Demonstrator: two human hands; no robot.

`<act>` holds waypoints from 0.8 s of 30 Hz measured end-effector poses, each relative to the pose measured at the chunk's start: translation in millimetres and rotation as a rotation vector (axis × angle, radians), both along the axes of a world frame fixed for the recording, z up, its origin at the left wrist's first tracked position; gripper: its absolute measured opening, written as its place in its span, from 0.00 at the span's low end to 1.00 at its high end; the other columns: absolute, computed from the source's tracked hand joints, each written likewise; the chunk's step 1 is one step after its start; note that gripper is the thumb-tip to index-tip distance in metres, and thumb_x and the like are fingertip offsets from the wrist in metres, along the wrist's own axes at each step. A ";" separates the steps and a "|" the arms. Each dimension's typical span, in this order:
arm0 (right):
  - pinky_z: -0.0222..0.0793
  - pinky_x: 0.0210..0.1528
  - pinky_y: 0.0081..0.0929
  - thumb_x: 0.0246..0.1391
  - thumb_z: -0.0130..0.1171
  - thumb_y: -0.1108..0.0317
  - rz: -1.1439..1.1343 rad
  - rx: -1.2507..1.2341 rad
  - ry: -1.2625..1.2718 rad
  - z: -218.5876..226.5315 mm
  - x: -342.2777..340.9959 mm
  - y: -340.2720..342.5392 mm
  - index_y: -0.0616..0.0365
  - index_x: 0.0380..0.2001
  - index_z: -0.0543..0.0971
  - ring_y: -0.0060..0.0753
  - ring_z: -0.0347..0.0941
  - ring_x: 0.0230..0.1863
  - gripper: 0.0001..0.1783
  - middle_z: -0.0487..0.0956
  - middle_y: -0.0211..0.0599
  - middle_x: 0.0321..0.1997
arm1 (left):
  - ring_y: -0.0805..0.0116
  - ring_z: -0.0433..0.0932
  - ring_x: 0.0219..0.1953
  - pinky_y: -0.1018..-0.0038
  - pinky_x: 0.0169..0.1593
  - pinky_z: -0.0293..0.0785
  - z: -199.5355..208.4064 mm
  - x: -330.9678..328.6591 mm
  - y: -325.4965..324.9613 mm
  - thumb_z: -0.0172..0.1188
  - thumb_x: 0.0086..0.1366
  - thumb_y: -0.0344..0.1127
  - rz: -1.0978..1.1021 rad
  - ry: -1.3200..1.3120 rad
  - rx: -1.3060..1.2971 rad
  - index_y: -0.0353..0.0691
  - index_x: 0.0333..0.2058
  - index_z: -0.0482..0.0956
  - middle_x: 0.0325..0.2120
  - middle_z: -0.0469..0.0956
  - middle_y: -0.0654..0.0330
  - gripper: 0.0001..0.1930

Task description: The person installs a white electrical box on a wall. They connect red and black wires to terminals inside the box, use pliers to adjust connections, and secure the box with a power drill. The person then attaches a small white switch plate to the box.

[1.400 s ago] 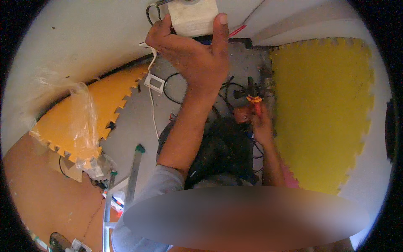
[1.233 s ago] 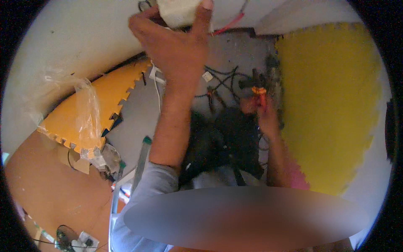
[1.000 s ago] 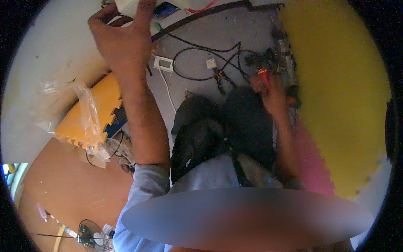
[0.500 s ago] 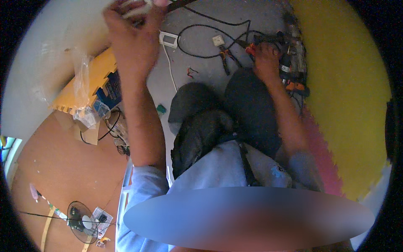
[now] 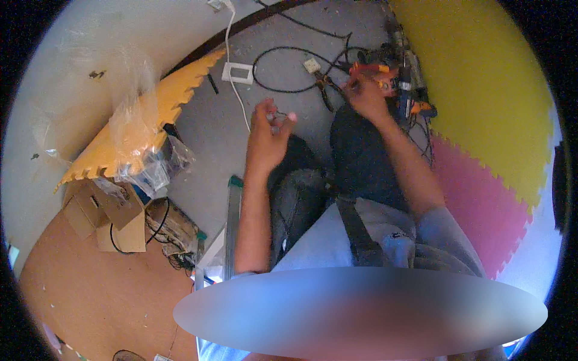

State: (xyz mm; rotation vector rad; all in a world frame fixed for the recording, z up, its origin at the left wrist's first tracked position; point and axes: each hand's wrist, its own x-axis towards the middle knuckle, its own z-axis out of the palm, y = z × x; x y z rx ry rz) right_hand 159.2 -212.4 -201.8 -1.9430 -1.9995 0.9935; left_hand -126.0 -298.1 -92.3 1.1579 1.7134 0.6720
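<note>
Two hands are low over the grey floor. At left, a white cord crosses the left end of a white frame; a sleeve catching the cord could drag the frame along. The left hand is half curled, thumb and fingers apart, a thin dark scrap showing in the gap; whether it is pinched I cannot tell, but a loose hold would likely drop it. Black cable loops near the pliers and could snag their handles. The right hand is curled and blurred just below a red tool; I cannot tell if it is gripped. A careless swing could knock the tools crowding its right.

For room, the ladder hems the left forearm's outer side; floor between frame and left knee gives space; rightward, the tools line the yellow mat's edge.
</note>
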 end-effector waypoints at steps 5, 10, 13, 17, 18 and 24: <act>0.76 0.54 0.53 0.53 0.68 0.61 0.130 0.023 0.013 -65.1 -70.3 -10.4 0.60 0.53 0.76 0.60 0.77 0.54 0.26 0.77 0.56 0.58 | 0.65 0.80 0.41 0.67 0.44 0.76 9.8 -3.9 28.5 0.69 0.67 0.45 -0.006 0.066 0.071 0.35 0.63 0.67 0.52 0.75 0.51 0.32; 0.76 0.57 0.51 0.54 0.68 0.59 -0.207 0.040 0.014 -120.0 -94.4 8.3 0.64 0.59 0.71 0.61 0.75 0.57 0.33 0.73 0.57 0.61 | 0.66 0.80 0.42 0.68 0.44 0.74 28.1 6.1 35.5 0.69 0.68 0.43 -0.099 0.173 0.038 0.36 0.62 0.68 0.53 0.76 0.51 0.30; 0.77 0.55 0.49 0.54 0.69 0.57 -0.198 0.114 -0.018 -135.3 -93.7 18.0 0.64 0.59 0.71 0.59 0.76 0.56 0.34 0.73 0.54 0.59 | 0.65 0.80 0.43 0.68 0.44 0.74 39.7 15.1 48.9 0.69 0.67 0.43 -0.059 0.190 -0.039 0.36 0.62 0.68 0.53 0.75 0.53 0.31; 0.80 0.48 0.47 0.53 0.70 0.53 -0.142 0.061 -0.028 -143.9 -90.0 24.5 0.64 0.57 0.73 0.55 0.80 0.50 0.35 0.74 0.52 0.58 | 0.64 0.79 0.46 0.67 0.46 0.75 52.1 39.4 93.8 0.71 0.66 0.41 0.046 0.346 0.142 0.36 0.64 0.62 0.54 0.71 0.51 0.35; 0.81 0.48 0.46 0.53 0.70 0.53 -0.096 0.095 -0.002 -143.7 -89.3 25.6 0.63 0.57 0.73 0.54 0.80 0.49 0.35 0.74 0.52 0.58 | 0.64 0.78 0.47 0.66 0.47 0.75 54.0 48.7 110.7 0.71 0.66 0.40 0.090 0.384 0.227 0.35 0.65 0.60 0.55 0.70 0.50 0.37; 0.77 0.53 0.49 0.56 0.67 0.56 0.020 0.098 0.108 -131.4 -81.4 28.7 0.64 0.57 0.74 0.56 0.78 0.52 0.31 0.74 0.56 0.58 | 0.54 0.72 0.55 0.63 0.57 0.75 69.6 106.6 223.6 0.75 0.61 0.37 0.252 0.456 0.786 0.34 0.66 0.48 0.55 0.68 0.45 0.47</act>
